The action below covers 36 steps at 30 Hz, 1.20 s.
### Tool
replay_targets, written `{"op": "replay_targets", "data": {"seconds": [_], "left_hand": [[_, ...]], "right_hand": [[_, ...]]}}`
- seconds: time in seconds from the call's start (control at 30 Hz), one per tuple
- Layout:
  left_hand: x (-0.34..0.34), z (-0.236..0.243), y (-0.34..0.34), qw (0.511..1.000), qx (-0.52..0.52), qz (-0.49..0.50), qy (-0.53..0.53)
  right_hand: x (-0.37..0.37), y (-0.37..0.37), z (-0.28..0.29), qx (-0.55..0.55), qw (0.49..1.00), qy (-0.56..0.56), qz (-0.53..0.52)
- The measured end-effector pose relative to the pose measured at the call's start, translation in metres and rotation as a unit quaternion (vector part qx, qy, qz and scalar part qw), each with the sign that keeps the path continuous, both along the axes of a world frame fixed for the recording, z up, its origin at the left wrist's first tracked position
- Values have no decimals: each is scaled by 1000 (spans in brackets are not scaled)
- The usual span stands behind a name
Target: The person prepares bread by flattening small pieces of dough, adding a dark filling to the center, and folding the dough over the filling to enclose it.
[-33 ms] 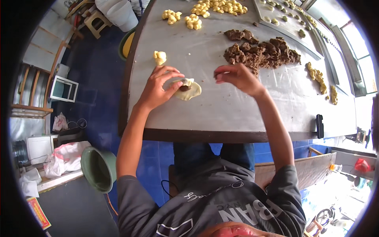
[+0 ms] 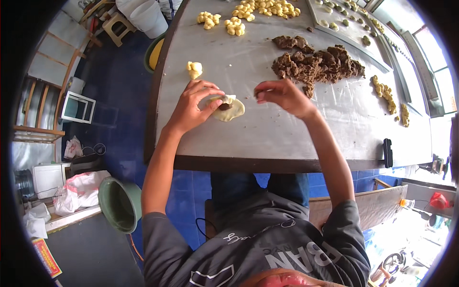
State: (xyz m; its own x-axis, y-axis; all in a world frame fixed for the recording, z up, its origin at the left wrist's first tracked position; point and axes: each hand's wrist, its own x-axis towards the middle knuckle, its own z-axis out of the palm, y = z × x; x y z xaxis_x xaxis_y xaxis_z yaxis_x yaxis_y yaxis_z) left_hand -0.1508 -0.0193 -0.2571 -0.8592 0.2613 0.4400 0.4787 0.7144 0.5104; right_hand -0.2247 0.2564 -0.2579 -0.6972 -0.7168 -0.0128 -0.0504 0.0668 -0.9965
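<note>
Floor (image 2: 122, 124): blue and shiny down the left, with a green basin (image 2: 119, 205) at the lower end, a stool (image 2: 117, 28) and a white bucket (image 2: 148, 19) up top.
Table (image 2: 239, 149): grey metal, dark rim, and all the action sits near the front edge, left of centre!
Left hand (image 2: 195, 101): over the left side of a disc (image 2: 232, 114) of dough; thumb and forefinger curve toward each other, a narrow gap at the tips, thumb on the disc. Pinching or merely resting? Cannot tell.
Disc: pale, thin, uneven, reaching out to the right of that hand.
Filling (image 2: 224, 107): a brown dab on the disc, right beside the thumb, a whitish lip of dough raised behind it.
Right hand (image 2: 282, 96): well apart from the disc, thumb and fingertips drawn together on a small dark bit (image 2: 257, 93), mostly hidden.
Heap (image 2: 320, 64): brown and crumbly, just beyond the right hand.
Lump (image 2: 193, 70): yellow balls bunched together, just past the left fingers.
Pile (image 2: 270, 8): more yellow balls at the far side, two clumps (image 2: 234, 27) nearer.
Tray (image 2: 348, 36): upper right, dotted with greenish pieces (image 2: 345, 22).
Strips (image 2: 384, 94): two, knobbly, yellow-brown, over by the right edge.
</note>
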Motion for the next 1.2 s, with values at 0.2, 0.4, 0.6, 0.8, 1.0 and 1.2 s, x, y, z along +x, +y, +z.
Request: {"op": "replay_targets", "data": {"seconds": [0.2,0.4,0.6,0.8,1.0,1.2], "left_hand": [[3,0,-2,999,4,-37,10],[0,-5,4,999,2,-40,22],[-4,-6,6,999,16,-40,34],[-12,-8,7,991,114,2,-75],[-19,-15,2,971,195,23,-133],[-22,-16,7,951,259,23,-169]], "right_hand": [[21,-45,-10,36,998,25,-51],[20,-45,-23,46,995,65,-60],[21,-44,-23,56,996,50,-53],[28,-54,-14,69,983,154,-67],[31,-73,-13,60,934,347,-52],[28,-72,-30,116,864,488,-38]]}}
